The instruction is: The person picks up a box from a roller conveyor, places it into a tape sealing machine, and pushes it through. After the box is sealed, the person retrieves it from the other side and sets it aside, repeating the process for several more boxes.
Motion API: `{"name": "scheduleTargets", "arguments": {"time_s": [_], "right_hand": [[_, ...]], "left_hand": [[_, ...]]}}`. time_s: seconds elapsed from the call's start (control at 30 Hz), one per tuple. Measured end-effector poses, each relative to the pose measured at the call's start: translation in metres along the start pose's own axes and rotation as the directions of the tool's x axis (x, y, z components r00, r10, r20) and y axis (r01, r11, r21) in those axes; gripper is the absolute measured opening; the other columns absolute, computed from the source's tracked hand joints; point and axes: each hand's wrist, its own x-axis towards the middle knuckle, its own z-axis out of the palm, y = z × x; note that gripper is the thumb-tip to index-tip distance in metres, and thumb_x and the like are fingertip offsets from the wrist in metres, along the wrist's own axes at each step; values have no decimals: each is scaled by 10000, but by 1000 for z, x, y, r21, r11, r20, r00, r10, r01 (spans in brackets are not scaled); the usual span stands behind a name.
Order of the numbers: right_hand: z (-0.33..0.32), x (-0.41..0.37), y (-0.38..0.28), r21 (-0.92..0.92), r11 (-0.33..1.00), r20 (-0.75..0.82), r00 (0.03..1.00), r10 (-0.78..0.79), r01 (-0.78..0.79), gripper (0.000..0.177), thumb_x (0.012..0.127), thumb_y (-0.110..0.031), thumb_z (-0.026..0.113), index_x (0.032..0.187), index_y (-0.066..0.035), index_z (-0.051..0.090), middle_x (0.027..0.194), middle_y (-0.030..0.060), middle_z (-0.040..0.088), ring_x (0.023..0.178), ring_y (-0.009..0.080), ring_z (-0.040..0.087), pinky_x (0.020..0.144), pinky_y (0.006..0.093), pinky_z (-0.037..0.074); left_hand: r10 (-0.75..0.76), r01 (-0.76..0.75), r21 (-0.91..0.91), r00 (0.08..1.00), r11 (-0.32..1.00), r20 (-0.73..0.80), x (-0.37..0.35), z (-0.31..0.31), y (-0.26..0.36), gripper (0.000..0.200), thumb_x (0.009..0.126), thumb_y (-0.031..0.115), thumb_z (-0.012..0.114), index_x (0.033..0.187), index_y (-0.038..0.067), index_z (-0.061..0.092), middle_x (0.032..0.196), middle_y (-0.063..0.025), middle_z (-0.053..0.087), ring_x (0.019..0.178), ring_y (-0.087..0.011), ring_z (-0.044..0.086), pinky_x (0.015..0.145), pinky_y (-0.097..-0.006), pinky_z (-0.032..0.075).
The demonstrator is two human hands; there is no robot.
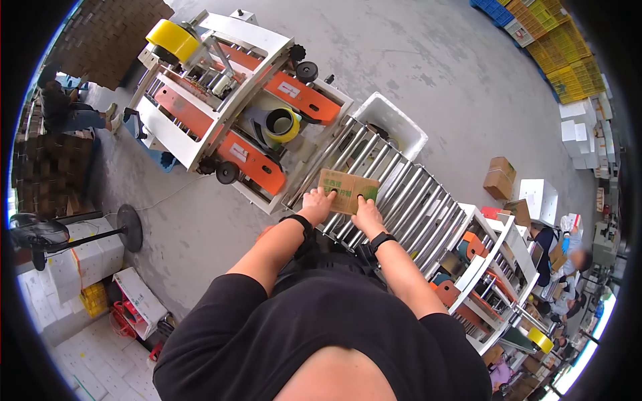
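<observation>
A small brown cardboard box (pixel 350 182) with green printing is over the metal roller conveyor (pixel 394 194). My left hand (pixel 317 206) grips its near left side, fingers closed against the cardboard. At the near right side, my right hand (pixel 367 217) holds the same box, with fingertips by a dark round hole. Both wrists wear black bands. Just ahead and to the left stands a carton-sealing machine (pixel 234 93) with orange side plates, and a yellow tape roll (pixel 284 124) sits at its middle.
A white foam bin (pixel 408 127) stands behind the rollers. A second sealing machine (pixel 495 267) is at the conveyor's right end. Cartons (pixel 500 178) and yellow crates (pixel 568 60) are on the right. To the left are a black fan (pixel 40 234) and a seated person (pixel 67 110).
</observation>
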Motion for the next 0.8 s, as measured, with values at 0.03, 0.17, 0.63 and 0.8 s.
{"name": "scheduleTargets", "arguments": {"time_s": [0.03, 0.17, 0.63, 0.8], "right_hand": [[8, 8, 3, 55, 998, -14, 1000, 6, -5, 716, 668, -199, 647, 1289, -56, 321, 1010, 195, 516, 930, 313, 552, 776, 384, 481], [8, 13, -12, 637, 714, 223, 956, 192, -292, 779, 619, -257, 697, 1265, 9, 352, 901, 189, 601, 782, 254, 617, 735, 353, 487], [2, 126, -96, 250, 919, -195, 945, -261, 305, 630, 683, -125, 619, 1277, -91, 410, 994, 168, 485, 913, 301, 508, 829, 347, 419], [-10, 137, -122, 334, 769, -353, 829, -433, 545, 533, 675, -18, 579, 1195, -79, 478, 1067, 173, 463, 1013, 330, 467, 895, 364, 389]], "left_hand": [[10, -10, 0, 1000, 1000, 4, 3, 1, -1, 493, 756, 141, 541, 1226, 202, 405, 1072, -151, 468, 1018, -308, 497, 789, -408, 420], [92, -87, 38, 985, 995, -145, -1, 8, -7, 307, 788, 166, 513, 1091, 122, 491, 964, -124, 517, 918, -269, 551, 720, -372, 455], [-250, 130, -345, 910, 930, -330, 9, -4, -66, 562, 689, 150, 597, 1205, 54, 395, 984, -144, 542, 919, -308, 555, 776, -392, 456], [-204, 92, -456, 957, 885, -204, -13, 6, -69, 520, 711, 162, 573, 1196, 75, 408, 1034, -160, 517, 957, -323, 534, 812, -401, 451]]}}
